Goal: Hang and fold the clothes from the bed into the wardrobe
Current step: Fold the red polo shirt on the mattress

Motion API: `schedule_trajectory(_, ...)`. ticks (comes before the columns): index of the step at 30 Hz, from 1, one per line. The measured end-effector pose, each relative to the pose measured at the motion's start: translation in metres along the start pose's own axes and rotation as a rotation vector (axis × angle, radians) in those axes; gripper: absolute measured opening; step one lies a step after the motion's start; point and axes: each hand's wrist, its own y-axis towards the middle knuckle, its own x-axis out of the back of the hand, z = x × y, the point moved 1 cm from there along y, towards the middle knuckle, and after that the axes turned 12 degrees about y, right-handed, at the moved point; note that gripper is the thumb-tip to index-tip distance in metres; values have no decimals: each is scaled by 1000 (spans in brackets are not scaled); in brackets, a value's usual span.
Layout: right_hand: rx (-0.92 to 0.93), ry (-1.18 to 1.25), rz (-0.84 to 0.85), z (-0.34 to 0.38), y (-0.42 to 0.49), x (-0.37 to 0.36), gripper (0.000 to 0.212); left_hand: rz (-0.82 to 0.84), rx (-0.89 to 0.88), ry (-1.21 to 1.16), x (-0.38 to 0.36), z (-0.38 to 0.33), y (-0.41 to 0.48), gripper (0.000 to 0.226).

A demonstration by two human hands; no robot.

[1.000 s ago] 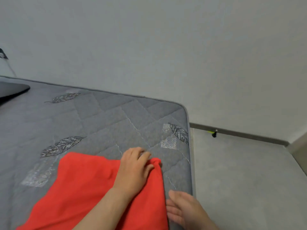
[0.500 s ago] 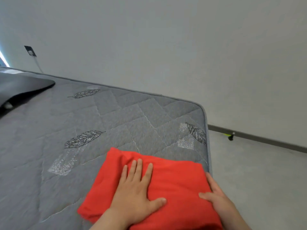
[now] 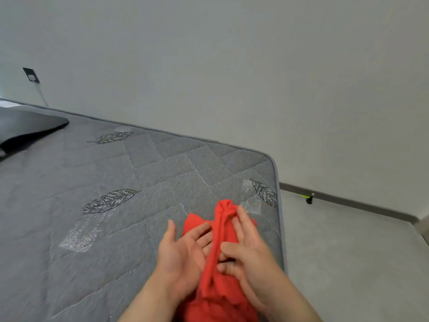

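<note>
Over mattress (image 3: 116, 228), bunched red garment (image 3: 223, 219) points wallward lengthwise.

Only view: wide-angle camera on my head, facing forward-down, close over bed (image 3: 139, 182); bed corner 1 o'clock, wall (image 3: 232, 66) 12 o'clock.

Wall socket (image 3: 31, 75), cable (image 3: 43, 96); doorstop (image 3: 310, 198) by skirting (image 3: 352, 203).
</note>
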Motion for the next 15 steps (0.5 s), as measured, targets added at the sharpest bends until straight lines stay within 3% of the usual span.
schedule_trajectory(2, -106, 187, 9, -6, 2, -14, 59, 65, 16, 12, 20, -19, -12, 74)
schedule_trajectory(4, -57, 145, -84, -5, 2, -4, 34, 44, -11, 199, 34, -21, -19, 44)
schedule_trajectory(6, 120, -179, -236, -6, 5, 23, 32, -94, -111, 493, 44, -12, -14, 62)
schedule_trajectory(7, 250, -453, -269, -10, 4, 36, 33, -156, -161, 594, 46, -9, -12, 66)
schedule_trajectory(9, 397, -1013, -240, -18, 1, 50, 25, -310, -298, 753, 48, -7, -5, 55)
schedule_trajectory(10, 374, -1173, -191, -26, 0, 56, 37, -400, -384, 854, 45, -8, -2, 47)
schedule_trajectory(12, 210, -1203, -178, -45, 3, 64, 52, -523, -492, 1090, 40, -10, 1, 36)
schedule_trajectory(13, 160, -1124, -200, -50, 3, 61, 57, -533, -463, 1169, 39, -8, 2, 37)
schedule_trajectory(15, 156, -718, -371, -66, 7, 66, 77, -482, -302, 1237, 36, -6, 2, 49)
